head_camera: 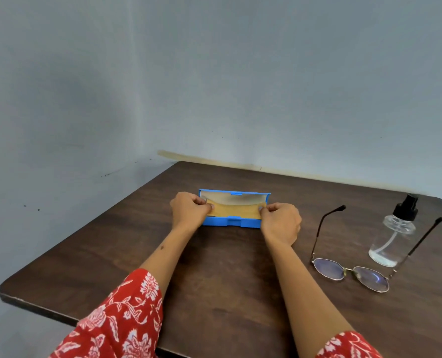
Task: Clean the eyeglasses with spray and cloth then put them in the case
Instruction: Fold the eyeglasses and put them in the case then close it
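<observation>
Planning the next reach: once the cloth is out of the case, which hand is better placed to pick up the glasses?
Probably the right hand: the glasses lie on its side of the table, beside the spray bottle.

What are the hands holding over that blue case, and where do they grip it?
A tan cleaning cloth: the left hand pinches its left end, the right hand its right end.
</observation>
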`<act>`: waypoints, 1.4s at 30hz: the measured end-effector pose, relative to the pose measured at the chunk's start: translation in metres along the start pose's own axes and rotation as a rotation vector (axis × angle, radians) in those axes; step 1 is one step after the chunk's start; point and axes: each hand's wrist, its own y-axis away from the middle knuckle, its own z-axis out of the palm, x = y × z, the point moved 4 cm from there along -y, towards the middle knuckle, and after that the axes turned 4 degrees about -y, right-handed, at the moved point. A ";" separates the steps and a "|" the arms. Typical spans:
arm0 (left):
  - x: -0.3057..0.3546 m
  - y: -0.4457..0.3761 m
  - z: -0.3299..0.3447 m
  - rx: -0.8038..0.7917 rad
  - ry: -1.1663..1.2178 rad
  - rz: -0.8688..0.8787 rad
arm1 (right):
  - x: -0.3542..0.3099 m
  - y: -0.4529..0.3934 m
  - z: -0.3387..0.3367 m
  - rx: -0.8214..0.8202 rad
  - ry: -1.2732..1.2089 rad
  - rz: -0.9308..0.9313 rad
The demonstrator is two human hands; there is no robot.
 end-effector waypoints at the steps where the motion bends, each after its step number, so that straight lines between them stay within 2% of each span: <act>1: 0.000 0.001 0.000 0.001 -0.014 0.015 | 0.000 0.000 0.000 -0.006 0.011 -0.007; 8: 0.001 0.002 0.001 -0.018 -0.098 0.087 | -0.004 0.000 -0.003 -0.042 0.068 -0.021; 21: 0.004 -0.002 0.002 -0.022 -0.132 0.105 | -0.004 -0.011 0.004 -0.040 0.144 -0.041; 32: -0.006 -0.008 0.006 0.033 -0.150 0.087 | 0.005 -0.010 -0.001 -0.046 0.055 0.025; 42: 0.004 0.011 0.000 0.063 -0.090 0.088 | 0.000 0.017 -0.010 0.059 -0.040 -0.101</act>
